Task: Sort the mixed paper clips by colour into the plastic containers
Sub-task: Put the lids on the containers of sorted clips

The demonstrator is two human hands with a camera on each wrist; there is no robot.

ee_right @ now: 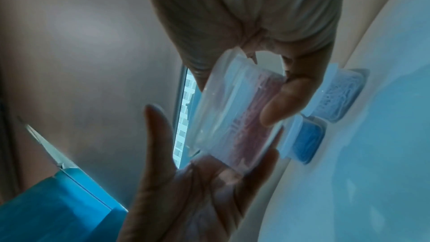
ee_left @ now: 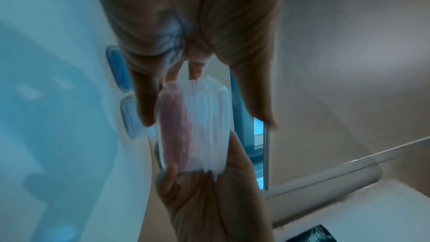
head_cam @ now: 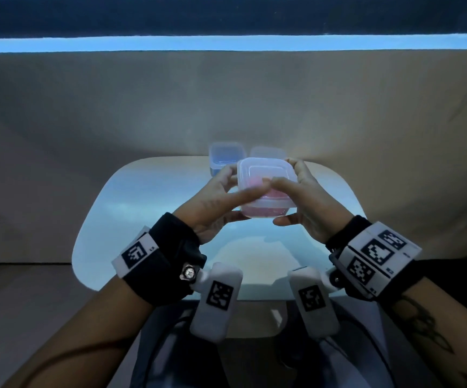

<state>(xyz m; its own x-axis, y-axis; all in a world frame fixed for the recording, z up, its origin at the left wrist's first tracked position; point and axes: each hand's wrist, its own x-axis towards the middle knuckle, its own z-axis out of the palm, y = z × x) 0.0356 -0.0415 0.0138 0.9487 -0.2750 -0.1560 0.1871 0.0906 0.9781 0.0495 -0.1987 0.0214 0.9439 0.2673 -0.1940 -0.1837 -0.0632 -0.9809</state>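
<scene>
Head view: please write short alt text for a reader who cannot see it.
Both hands, left hand and right hand, hold a lidded clear container of pink paper clips above a white table. Two more containers stand behind it.

Blurred in the left wrist view: lidded container (ee_left: 195, 126), pink contents indistinct. Half hidden behind it from the head camera: two far containers (head_cam: 225, 156). Cut off at the frame edges: forearms; table (head_cam: 142, 197) near edge hidden.

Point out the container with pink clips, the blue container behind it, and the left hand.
pink-clip container (head_cam: 266, 175), head view, on its clear lid.
blue container (head_cam: 224, 155), head view, on its lid, behind the held one.
left hand (head_cam: 212, 203), head view, on the back of the hand.
</scene>
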